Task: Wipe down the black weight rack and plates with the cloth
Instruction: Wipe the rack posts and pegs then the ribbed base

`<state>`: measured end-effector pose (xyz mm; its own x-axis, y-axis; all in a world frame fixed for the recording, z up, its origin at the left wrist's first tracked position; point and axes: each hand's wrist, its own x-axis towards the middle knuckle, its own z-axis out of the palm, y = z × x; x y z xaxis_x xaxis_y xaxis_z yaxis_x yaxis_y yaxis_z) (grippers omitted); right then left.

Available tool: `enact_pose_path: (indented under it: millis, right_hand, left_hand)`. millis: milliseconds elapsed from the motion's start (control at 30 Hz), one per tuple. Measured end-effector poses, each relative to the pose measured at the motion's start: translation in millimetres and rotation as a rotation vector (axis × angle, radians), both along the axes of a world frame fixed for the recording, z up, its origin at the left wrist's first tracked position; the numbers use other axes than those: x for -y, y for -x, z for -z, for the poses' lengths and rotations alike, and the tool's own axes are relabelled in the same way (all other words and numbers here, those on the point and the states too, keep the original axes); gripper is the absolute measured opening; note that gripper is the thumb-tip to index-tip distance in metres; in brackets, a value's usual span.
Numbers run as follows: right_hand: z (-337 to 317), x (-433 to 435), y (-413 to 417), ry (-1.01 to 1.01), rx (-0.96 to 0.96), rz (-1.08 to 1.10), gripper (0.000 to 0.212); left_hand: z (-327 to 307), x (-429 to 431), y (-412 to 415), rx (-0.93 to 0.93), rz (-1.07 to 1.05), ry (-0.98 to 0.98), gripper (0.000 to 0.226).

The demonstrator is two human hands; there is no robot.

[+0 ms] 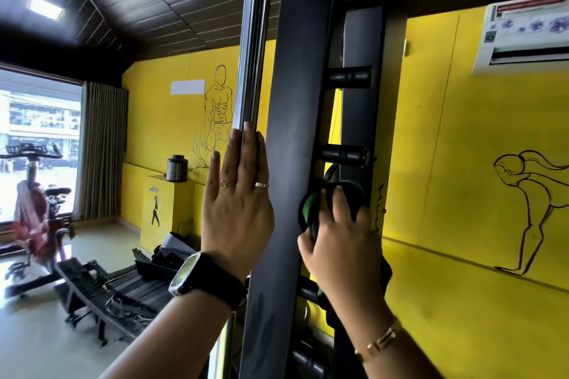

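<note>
You are holding both forearms raised in front of you, coming up from the lower edge of the view. Your left hand (237,203) is standing flat and upright with its back toward you, its fingers (246,148) straight and pointing up, the little finger spreading slightly away from the others. Your left wrist is lying in line with the forearm. Your right hand (337,243) is sitting lower and further right, its fingers curling over a bunched cloth (308,209) and the thumb pinching it from the left.
</note>
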<state>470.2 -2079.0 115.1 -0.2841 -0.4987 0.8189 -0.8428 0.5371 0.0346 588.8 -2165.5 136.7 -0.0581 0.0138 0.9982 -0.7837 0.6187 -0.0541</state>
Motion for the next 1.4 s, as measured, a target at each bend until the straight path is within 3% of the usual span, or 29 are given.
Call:
enact_pose_path:
  millis: [133,233,400,600,833,1100,1267,1400]
  right_hand:
    - [51.2,-5.8,-2.4,0.068,-0.116,-0.005,0.078]
    - [84.3,-3.6,-9.3,0.022,-0.036,0.019,0.089]
    - [110.3,-12.3,-6.2,-0.072,0.170,0.021,0.086]
    - [109.1,-24.2,-12.6,-0.143,0.113,-0.009,0.076]
    - [91.4,2.6,-7.2,-0.160,0.143,0.115,0.054]
    - [186.0,-7.1,1.7,-0.039,-0.141,0.026,0.076]
    - [227.7,-18.3,-0.5,-0.240,0.001,-0.021,0.084]
    - [193.8,-14.2,-4.6,-0.333,0.171,0.033,0.064]
  left_hand:
    - [18.8,0.5,0.4,0.002,0.022,-0.005,0.073]
    - [39.6,0.1,0.7,0.026,0.032,-0.011,0.070]
    - [68.0,0.1,-0.7,0.060,0.052,-0.050,0.065]
    - [89.4,-0.5,-2.9,0.066,0.086,-0.072,0.068]
    - [103.1,1.7,-3.4,0.075,0.133,-0.085,0.083]
    - [119.3,3.5,-3.3,0.078,0.132,-0.075,0.091]
    - [129.3,2.5,-3.5,0.099,0.104,-0.098,0.087]
    - [132.8,1.7,-3.1,0.100,0.078,-0.096,0.084]
